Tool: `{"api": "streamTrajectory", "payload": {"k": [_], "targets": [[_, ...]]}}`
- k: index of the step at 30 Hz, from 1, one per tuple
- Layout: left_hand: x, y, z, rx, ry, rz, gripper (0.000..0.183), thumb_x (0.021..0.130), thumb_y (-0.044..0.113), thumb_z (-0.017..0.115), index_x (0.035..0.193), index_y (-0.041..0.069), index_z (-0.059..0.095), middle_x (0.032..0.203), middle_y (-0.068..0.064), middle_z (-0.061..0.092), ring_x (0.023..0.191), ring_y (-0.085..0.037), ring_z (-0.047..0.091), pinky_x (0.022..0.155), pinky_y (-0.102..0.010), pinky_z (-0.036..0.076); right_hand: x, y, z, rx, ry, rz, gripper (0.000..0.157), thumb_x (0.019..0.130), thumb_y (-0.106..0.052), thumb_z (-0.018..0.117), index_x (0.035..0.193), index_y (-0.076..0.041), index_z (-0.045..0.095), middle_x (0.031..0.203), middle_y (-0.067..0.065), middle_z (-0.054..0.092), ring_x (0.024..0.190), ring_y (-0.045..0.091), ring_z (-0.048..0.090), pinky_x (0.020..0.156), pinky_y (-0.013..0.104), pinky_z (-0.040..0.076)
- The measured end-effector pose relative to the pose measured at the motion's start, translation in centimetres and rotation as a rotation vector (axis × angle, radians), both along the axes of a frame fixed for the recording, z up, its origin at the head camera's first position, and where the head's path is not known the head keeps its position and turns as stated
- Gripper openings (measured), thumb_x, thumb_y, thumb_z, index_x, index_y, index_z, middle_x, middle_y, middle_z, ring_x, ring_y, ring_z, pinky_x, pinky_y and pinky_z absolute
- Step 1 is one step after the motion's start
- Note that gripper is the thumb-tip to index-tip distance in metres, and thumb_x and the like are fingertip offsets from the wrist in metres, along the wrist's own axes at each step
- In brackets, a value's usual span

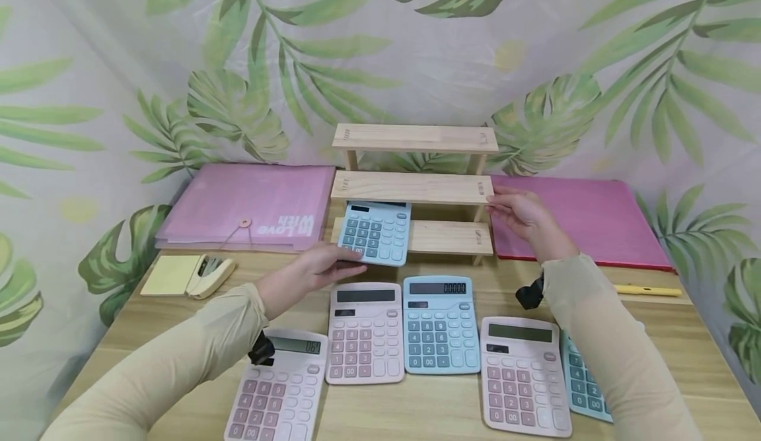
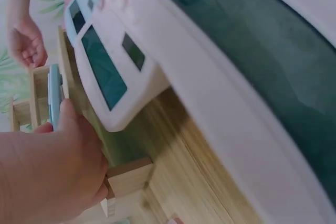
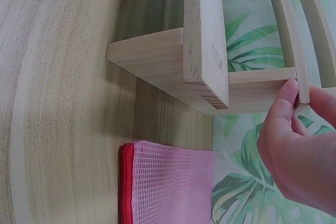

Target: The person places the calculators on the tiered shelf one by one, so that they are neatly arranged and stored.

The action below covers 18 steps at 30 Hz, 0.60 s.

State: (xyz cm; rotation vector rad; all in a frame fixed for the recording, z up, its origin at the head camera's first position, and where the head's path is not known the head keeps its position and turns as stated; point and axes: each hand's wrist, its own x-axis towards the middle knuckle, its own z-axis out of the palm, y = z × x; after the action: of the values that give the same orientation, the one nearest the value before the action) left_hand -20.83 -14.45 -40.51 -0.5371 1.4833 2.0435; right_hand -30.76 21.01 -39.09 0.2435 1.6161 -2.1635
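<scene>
A blue calculator [image 1: 374,233] leans at the left end of the wooden stepped shelf [image 1: 413,187], over its lowest board and under the middle one. My left hand [image 1: 318,269] pinches that calculator by its lower left corner; the left wrist view shows it edge-on [image 2: 54,95] between thumb and fingers. On the other side, my right hand [image 1: 523,213] grips the right end of the middle board, thumb and fingers pinching its edge in the right wrist view [image 3: 296,140]. In front of the shelf lie a pink calculator [image 1: 365,335] and another blue calculator [image 1: 441,325].
Nearer me are more pink calculators [image 1: 526,378] and a blue one [image 1: 585,378] partly behind my right sleeve. A pink document folder [image 1: 250,203] flanks the shelf at left, a magenta pouch [image 1: 577,220] at right. Sticky notes [image 1: 169,276], a stapler [image 1: 211,277] and a yellow pen [image 1: 648,290] lie around.
</scene>
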Motion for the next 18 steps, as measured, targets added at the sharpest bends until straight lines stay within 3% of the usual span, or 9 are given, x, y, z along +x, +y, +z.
{"api": "streamTrajectory", "payload": {"k": [3,5,7,11,14,18], "targets": [[0.1,-0.1,-0.1,-0.142,0.004,-0.017,0.012,0.086,-0.001,0.059,0.097,0.003,0.056,0.080,-0.004,0.067,0.076,-0.014,0.066,0.084,-0.028,0.056,0.0,0.1,0.0,-0.010,-0.004,-0.001,0.065,0.091,0.003,0.047,0.147,-0.004,0.015,0.092,-0.006,0.064,0.081,0.005,0.064,0.092,0.019,0.050],[0.2,-0.1,-0.2,-0.252,0.011,-0.038,0.010,0.084,0.006,0.065,0.090,0.006,0.057,0.074,-0.001,0.067,0.072,-0.011,0.063,0.076,-0.023,0.056,0.0,0.1,0.0,-0.017,-0.004,-0.002,0.065,0.091,0.003,0.047,0.147,-0.004,0.014,0.091,-0.006,0.064,0.081,0.005,0.064,0.090,0.019,0.051],[0.2,-0.1,-0.3,-0.355,0.027,-0.054,0.012,0.082,0.012,0.069,0.088,0.008,0.059,0.069,0.003,0.065,0.068,-0.009,0.060,0.070,-0.019,0.050,0.0,0.1,0.0,-0.011,-0.003,-0.003,0.065,0.091,0.003,0.047,0.147,-0.004,0.015,0.095,-0.006,0.062,0.081,0.004,0.064,0.090,0.018,0.051],[0.0,-0.2,-0.7,-0.533,0.071,-0.097,0.019,0.079,0.022,0.072,0.088,0.009,0.062,0.068,0.005,0.065,0.071,-0.012,0.059,0.070,-0.023,0.040,0.1,-0.1,0.1,0.006,-0.004,-0.001,0.065,0.092,0.002,0.048,0.147,-0.005,0.016,0.110,-0.002,0.052,0.083,0.004,0.063,0.095,0.019,0.048],[-0.1,-0.2,-1.1,-0.599,0.094,-0.108,0.023,0.077,0.025,0.074,0.090,0.009,0.064,0.074,0.003,0.066,0.078,-0.017,0.059,0.075,-0.027,0.039,0.1,-0.1,0.2,0.014,-0.006,-0.003,0.064,0.092,0.001,0.048,0.147,-0.006,0.016,0.115,-0.001,0.049,0.084,0.004,0.062,0.096,0.019,0.048],[-0.1,-0.1,-1.7,-0.591,0.086,-0.090,0.030,0.075,0.025,0.076,0.098,0.007,0.066,0.080,0.000,0.070,0.084,-0.020,0.060,0.085,-0.031,0.041,0.1,-0.2,0.1,0.026,-0.007,-0.006,0.064,0.092,0.000,0.048,0.147,-0.007,0.017,0.113,-0.001,0.050,0.084,0.003,0.062,0.097,0.019,0.047]]}}
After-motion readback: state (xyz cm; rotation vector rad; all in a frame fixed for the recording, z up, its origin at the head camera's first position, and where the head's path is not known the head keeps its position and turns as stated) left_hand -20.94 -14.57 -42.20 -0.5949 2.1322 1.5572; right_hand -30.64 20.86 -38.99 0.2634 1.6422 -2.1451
